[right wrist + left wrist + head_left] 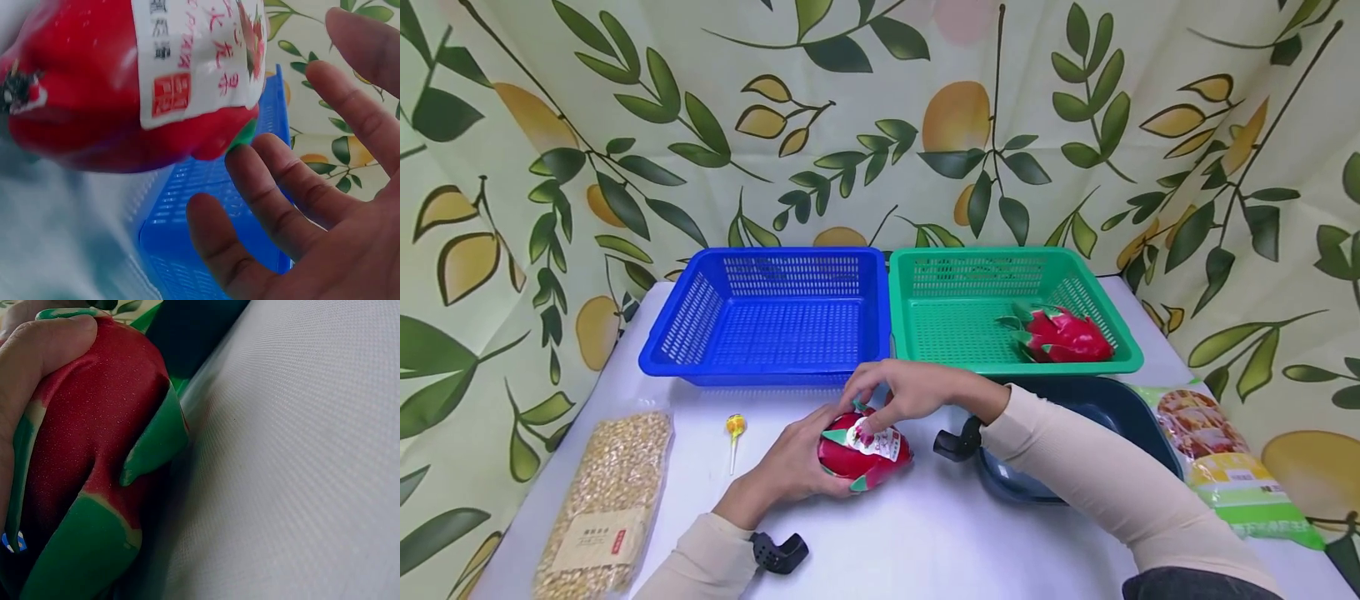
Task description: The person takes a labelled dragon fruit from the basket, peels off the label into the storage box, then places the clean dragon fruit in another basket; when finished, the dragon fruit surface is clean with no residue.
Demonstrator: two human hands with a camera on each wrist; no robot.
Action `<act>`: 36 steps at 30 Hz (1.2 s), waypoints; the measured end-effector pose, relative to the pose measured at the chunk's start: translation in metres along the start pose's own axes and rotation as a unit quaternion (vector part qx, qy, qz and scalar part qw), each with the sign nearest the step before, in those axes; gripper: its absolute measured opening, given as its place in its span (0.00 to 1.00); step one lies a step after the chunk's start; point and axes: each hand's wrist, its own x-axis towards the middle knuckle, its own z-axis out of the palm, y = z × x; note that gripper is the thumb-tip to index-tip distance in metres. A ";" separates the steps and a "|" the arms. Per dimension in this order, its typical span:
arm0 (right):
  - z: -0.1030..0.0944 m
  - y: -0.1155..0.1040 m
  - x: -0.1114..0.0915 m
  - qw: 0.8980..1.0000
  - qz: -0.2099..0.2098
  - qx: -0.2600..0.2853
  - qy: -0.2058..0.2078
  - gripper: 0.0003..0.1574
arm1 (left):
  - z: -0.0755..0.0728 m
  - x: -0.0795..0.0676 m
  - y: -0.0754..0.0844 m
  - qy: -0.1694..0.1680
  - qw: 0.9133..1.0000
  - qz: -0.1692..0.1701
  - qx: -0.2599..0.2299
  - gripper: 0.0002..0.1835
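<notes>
A red dragon fruit with green scales and a white printed label is just above or on the white table in front of me. My left hand grips it from the left side; its thumb lies along the red skin in the left wrist view. Over the top of the fruit is my right hand, thumb over the label. Seen from the right wrist, its fingers are spread and extended beside the fruit, close to a green scale. Another dragon fruit lies in the green basket.
A blue basket stands behind the hands, left of the green one. Under the right forearm is a dark blue basin. A bag of grains and a lollipop lie to the left, a printed food packet to the right.
</notes>
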 end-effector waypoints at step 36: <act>0.010 0.004 0.006 0.996 -0.008 -0.088 0.033 0.06 | 0.000 0.002 0.000 -0.007 1.000 0.010 -0.014 0.50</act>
